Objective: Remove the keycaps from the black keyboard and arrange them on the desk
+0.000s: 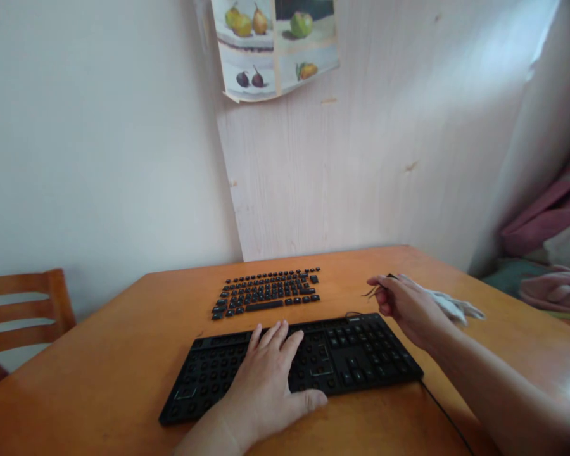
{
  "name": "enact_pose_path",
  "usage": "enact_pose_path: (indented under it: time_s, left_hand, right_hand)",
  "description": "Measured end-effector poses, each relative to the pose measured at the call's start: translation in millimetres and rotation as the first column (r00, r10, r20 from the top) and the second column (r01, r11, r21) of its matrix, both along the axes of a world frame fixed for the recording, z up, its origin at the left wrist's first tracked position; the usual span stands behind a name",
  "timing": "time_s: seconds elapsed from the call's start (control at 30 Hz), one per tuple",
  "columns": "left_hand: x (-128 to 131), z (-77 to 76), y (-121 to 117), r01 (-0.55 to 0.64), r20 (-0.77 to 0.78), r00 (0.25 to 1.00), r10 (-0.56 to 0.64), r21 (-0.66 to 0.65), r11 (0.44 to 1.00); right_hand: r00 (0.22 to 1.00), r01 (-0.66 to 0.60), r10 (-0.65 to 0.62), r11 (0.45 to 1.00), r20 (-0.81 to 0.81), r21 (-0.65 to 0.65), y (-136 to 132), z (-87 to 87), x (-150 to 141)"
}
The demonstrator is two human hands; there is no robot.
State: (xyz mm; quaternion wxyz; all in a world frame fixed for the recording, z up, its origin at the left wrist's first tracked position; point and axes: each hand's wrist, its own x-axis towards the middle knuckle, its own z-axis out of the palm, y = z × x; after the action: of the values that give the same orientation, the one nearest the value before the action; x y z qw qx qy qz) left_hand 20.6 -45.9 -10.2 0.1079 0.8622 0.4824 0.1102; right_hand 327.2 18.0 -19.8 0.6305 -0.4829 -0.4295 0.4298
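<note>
A black keyboard (361, 354) lies in front of me; its left and middle part is stripped of keycaps, while keys still sit on its right part. My left hand (270, 373) rests flat across the middle of it with fingers spread, hiding some of the bare key mounts. Beyond the keyboard's right end, my right hand (403, 304) is raised above the table, its fingers pinched round dark tweezers (371, 291) whose thin tips point left. Loose black keycaps (266, 291) are laid out in rows behind the keyboard, a long space bar in the front row.
Behind my right hand lies a crumpled pale cloth or glove (456, 307). A cable (449, 418) runs from the keyboard's right side toward me. The orange wooden table (104, 354) meets a wall with fruit pictures (275, 47). A wooden chair (23, 310) stands left.
</note>
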Motion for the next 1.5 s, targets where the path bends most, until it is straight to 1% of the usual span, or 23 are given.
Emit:
enact_pose_path:
  time_s: [0.1,0.17,0.27,0.33,0.43,0.53,0.6,0.7,0.83,0.97,1.1,1.27,1.37,1.5]
  left_hand:
    - [-1,-2.7,2,0.019,0.008,1.0,-0.019,0.02,1.0]
    - [-2,-4.3,3,0.026,0.001,1.0,-0.026,0.03,0.999]
    - [-2,-5.9,5,0.022,-0.024,0.999,-0.021,0.037,0.999]
    - [-2,-6.4,5,0.019,-0.039,0.999,-0.017,0.04,0.999]
    - [-1,-5.8,5,0.019,-0.057,0.998,-0.016,0.056,0.998]
    - [-1,-3.9,3,0.014,-0.092,0.996,-0.008,0.068,0.998]
    - [0,-2.7,2,0.008,-0.118,0.993,-0.001,0.065,0.998]
    - [1,-2.4,1,0.003,-0.133,0.991,0.005,0.062,0.998]
    - [0,-4.1,1,0.001,-0.118,0.993,0.007,0.067,0.998]
    - [0,-4.2,1,0.003,-0.104,0.995,0.003,0.057,0.998]
    - [1,-0.3,1,0.002,-0.109,0.994,0.004,0.049,0.999]
    - [0,7.8,1,0.006,-0.135,0.991,-0.005,0.007,1.0]
    - [0,12.4,1,0.011,-0.136,0.991,-0.012,-0.01,1.0]
    - [1,18.5,-1,0.015,-0.155,0.988,-0.021,-0.042,0.999]
  right_hand:
    - [0.996,-0.08,0.08,0.997,0.029,0.022,-13,10.4,-13]
    - [0.986,-0.158,0.157,0.987,0.062,0.019,-20,16.3,-22]
    - [0.948,-0.252,0.248,0.968,0.199,-0.005,-30,22.8,-32]
    - [0.909,-0.27,0.265,0.962,0.323,-0.028,-34,25.0,-37]
    - [0.851,-0.292,0.287,0.955,0.439,-0.058,-37,23.4,-44]
    - [0.828,-0.334,0.337,0.938,0.449,-0.089,-37,17.6,-51]
    - [0.829,-0.341,0.353,0.934,0.434,-0.109,-36,13.6,-54]
    - [0.85,-0.336,0.359,0.933,0.385,-0.128,-34,9.8,-57]
    - [0.876,-0.339,0.369,0.929,0.31,-0.147,-34,9.3,-57]
    - [0.863,-0.329,0.352,0.936,0.361,-0.126,-36,12.2,-58]
    - [0.853,-0.265,0.275,0.96,0.443,-0.086,-35,13.9,-58]
    - [0.893,-0.201,0.212,0.977,0.396,-0.069,-32,15.1,-54]
    - [0.893,-0.196,0.203,0.979,0.402,-0.058,-32,15.4,-55]
    - [0.867,-0.225,0.219,0.974,0.448,-0.041,-31,10.2,-57]
